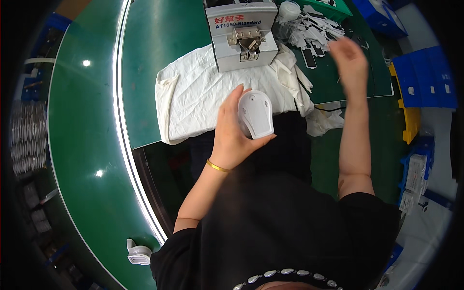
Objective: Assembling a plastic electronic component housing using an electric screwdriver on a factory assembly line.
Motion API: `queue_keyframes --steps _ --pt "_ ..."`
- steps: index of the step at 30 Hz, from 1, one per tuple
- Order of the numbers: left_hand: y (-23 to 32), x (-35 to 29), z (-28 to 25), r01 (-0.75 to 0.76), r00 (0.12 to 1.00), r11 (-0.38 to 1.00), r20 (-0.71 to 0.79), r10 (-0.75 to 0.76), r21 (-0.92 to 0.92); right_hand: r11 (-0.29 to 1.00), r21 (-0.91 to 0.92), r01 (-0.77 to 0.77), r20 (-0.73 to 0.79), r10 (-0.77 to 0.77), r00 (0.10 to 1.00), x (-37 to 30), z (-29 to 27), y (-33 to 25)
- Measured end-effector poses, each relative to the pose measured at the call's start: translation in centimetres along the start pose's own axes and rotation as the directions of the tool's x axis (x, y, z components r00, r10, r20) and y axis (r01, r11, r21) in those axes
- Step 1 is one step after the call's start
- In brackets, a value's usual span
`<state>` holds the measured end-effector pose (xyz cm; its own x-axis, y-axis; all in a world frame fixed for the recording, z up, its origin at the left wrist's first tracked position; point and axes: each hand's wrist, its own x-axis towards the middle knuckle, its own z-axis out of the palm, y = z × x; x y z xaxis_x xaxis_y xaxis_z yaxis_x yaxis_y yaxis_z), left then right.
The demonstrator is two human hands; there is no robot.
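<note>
A white plastic housing (260,114), hollow and rounded at its far end, is gripped by my left hand (229,129). Its open inner side faces up, and small holes show inside. Fingers wrap its left side while the thumb lies along the near edge. My right hand (350,62) is at the right end of the table, just beside a loose pile of flat white and dark strips (311,33). Motion smears its fingers, so whether they hold anything cannot be made out.
A grey-white bench machine (244,36) with a metal mechanism stands on a white cloth (191,99) ahead of me. A green conveyor belt (82,145) runs along the left, carrying another white plastic part (138,254). Blue bins (425,77) line the right; a green tray (338,8) sits behind the strips.
</note>
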<state>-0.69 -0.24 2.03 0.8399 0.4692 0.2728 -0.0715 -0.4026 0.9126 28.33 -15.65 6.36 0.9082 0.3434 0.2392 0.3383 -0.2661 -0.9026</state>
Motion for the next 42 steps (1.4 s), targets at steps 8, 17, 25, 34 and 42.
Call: queue_keyframes --steps 8,17,25,34,42 --pt "-1.7 0.6 0.4 -0.014 1.000 1.000 -0.009 0.014 0.023 0.817 -0.292 -0.498 -0.228 0.446 0.866 9.6 -7.9 10.6" --pt "-2.2 -0.1 -0.3 -0.049 0.998 0.999 -0.035 0.049 0.000 0.344 0.883 -0.320 0.360 -0.058 0.931 3.5 -2.8 -1.2" --pt "-1.5 0.7 -0.6 -0.093 0.996 0.994 -0.001 0.094 0.062 0.579 0.814 0.030 0.195 -0.322 0.926 0.8 7.4 -13.8" --pt "-1.3 0.8 -1.1 -0.108 0.994 0.986 0.030 0.105 0.127 0.920 0.337 0.198 0.408 -0.332 0.850 0.2 9.1 -17.4" --pt "-1.1 0.9 -0.7 -0.109 0.993 0.985 0.069 0.100 0.131 0.799 0.601 0.004 0.417 -0.318 0.852 0.6 12.2 -17.0"
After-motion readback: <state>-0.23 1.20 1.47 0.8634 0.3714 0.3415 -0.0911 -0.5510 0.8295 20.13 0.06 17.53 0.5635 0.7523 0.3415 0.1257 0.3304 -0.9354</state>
